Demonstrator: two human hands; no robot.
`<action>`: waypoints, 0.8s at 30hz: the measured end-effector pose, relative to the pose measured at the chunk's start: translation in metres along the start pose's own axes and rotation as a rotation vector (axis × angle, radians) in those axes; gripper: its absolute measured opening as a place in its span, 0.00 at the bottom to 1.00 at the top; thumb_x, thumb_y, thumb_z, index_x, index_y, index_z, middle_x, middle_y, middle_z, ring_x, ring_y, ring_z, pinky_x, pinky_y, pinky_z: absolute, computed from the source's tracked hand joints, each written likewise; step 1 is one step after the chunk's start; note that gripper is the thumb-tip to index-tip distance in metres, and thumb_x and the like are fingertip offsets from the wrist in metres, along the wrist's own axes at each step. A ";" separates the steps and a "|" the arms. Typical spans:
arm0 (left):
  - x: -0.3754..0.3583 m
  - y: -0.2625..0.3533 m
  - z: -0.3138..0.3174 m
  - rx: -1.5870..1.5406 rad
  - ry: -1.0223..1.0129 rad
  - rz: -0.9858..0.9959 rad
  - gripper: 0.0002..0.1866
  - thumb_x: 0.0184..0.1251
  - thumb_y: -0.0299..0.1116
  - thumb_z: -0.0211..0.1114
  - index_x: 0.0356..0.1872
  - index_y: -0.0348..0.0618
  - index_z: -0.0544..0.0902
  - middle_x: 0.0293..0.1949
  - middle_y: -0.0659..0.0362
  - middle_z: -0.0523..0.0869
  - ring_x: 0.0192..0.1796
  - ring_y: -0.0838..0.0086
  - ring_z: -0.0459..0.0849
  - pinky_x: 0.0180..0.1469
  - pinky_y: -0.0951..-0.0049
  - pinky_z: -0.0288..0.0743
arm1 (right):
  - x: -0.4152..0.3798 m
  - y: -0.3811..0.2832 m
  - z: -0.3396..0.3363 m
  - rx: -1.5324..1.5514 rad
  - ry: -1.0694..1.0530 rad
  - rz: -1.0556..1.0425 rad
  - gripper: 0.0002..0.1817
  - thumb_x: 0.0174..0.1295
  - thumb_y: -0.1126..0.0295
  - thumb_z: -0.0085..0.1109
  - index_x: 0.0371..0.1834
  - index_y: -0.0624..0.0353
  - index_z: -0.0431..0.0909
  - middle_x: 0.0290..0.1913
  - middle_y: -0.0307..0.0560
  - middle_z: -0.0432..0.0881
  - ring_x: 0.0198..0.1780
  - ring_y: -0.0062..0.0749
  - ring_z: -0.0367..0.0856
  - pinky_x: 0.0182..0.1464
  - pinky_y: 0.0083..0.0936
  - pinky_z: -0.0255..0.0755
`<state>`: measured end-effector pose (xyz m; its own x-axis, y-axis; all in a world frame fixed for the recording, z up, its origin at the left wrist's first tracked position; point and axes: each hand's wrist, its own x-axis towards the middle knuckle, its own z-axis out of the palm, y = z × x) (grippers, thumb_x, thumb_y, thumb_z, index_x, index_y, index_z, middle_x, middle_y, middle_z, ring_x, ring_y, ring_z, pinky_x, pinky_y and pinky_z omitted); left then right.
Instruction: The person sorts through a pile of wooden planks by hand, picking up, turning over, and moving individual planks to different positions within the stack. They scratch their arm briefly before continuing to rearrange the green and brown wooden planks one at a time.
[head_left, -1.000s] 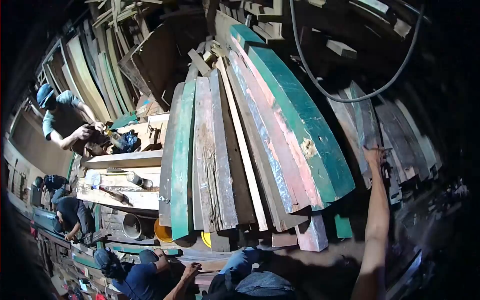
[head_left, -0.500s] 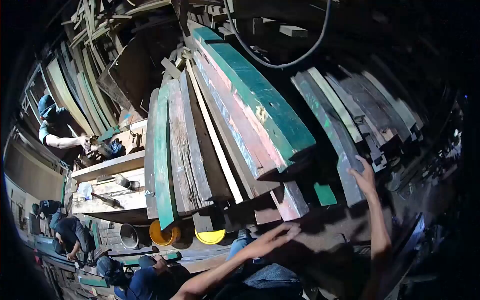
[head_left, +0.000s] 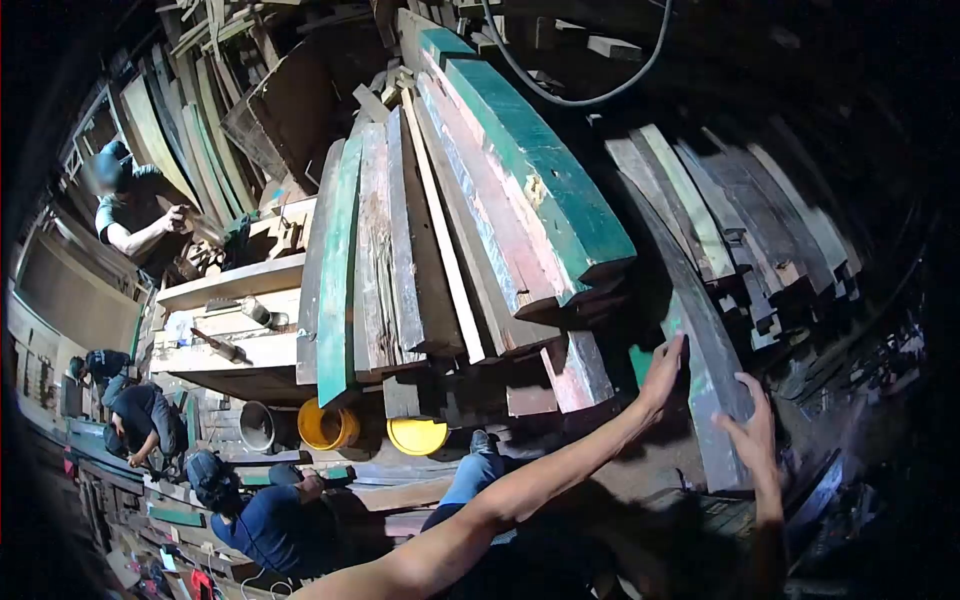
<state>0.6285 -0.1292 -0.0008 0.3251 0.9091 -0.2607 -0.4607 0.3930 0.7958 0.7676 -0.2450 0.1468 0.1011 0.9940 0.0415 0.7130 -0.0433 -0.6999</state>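
Observation:
My left hand (head_left: pixel 665 368) lies with straight fingers against the left edge of a long weathered grey-green plank (head_left: pixel 702 340). My right hand (head_left: pixel 750 432) curls over the right edge of the same plank, near its lower end. The plank sticks out below the pile of dark grey planks (head_left: pixel 770 235) on the right. Directly left of it rises a bigger stack of old painted planks (head_left: pixel 480 220), green, red and bare wood.
A black cable (head_left: pixel 570 98) loops over the top of the stacks. Two yellow buckets (head_left: pixel 417 435) stand under the big stack. Left of it is a wooden workbench (head_left: pixel 230 300) with a person (head_left: pixel 130 210) at it. Other people (head_left: pixel 265 520) crouch lower left.
The grey-green plank has slid out of the right pile towards me. My left hand rose from below onto its left edge; my right hand moved down to its end.

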 end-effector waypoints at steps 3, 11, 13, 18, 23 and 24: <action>0.005 -0.004 0.010 -0.162 0.092 -0.162 0.50 0.61 0.68 0.65 0.67 0.30 0.67 0.61 0.46 0.79 0.65 0.60 0.75 0.68 0.66 0.65 | -0.026 -0.021 -0.005 -0.258 0.043 0.007 0.43 0.40 0.78 0.75 0.67 0.54 0.71 0.64 0.57 0.71 0.68 0.53 0.69 0.68 0.41 0.66; -0.079 -0.016 0.036 0.002 0.346 -0.295 0.47 0.53 0.58 0.76 0.62 0.30 0.68 0.55 0.44 0.82 0.57 0.60 0.82 0.61 0.65 0.74 | -0.109 -0.017 0.006 -0.528 0.099 0.100 0.46 0.35 0.73 0.77 0.66 0.51 0.71 0.68 0.55 0.67 0.70 0.58 0.64 0.70 0.51 0.58; -0.087 -0.045 0.030 -0.042 0.254 -0.269 0.47 0.52 0.58 0.77 0.62 0.31 0.68 0.54 0.44 0.82 0.57 0.61 0.82 0.60 0.66 0.74 | -0.132 -0.011 0.011 -0.522 0.111 0.115 0.45 0.33 0.74 0.77 0.64 0.51 0.72 0.69 0.57 0.66 0.70 0.59 0.64 0.70 0.50 0.58; -0.137 -0.048 0.032 0.063 0.247 -0.357 0.44 0.53 0.55 0.77 0.59 0.31 0.68 0.52 0.45 0.81 0.54 0.63 0.82 0.58 0.66 0.75 | -0.185 -0.006 0.015 -0.377 0.124 0.104 0.42 0.31 0.76 0.75 0.59 0.55 0.72 0.68 0.60 0.66 0.68 0.61 0.65 0.69 0.50 0.59; -0.185 -0.028 0.042 0.053 0.140 -0.415 0.45 0.53 0.55 0.77 0.58 0.30 0.63 0.49 0.43 0.78 0.53 0.60 0.80 0.57 0.62 0.75 | -0.238 0.001 0.015 -0.373 0.187 0.109 0.43 0.31 0.67 0.76 0.60 0.56 0.71 0.66 0.62 0.66 0.66 0.62 0.65 0.68 0.53 0.59; -0.191 -0.024 0.043 0.069 0.088 -0.422 0.49 0.52 0.57 0.76 0.60 0.28 0.61 0.52 0.40 0.77 0.57 0.57 0.79 0.61 0.59 0.73 | -0.245 0.002 0.012 -0.375 0.198 0.113 0.43 0.31 0.67 0.76 0.60 0.56 0.71 0.66 0.62 0.66 0.66 0.62 0.65 0.68 0.53 0.59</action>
<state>0.6127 -0.3182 0.0531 0.3997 0.6803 -0.6143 -0.2452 0.7251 0.6435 0.7363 -0.4875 0.1265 0.2981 0.9441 0.1409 0.8888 -0.2207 -0.4017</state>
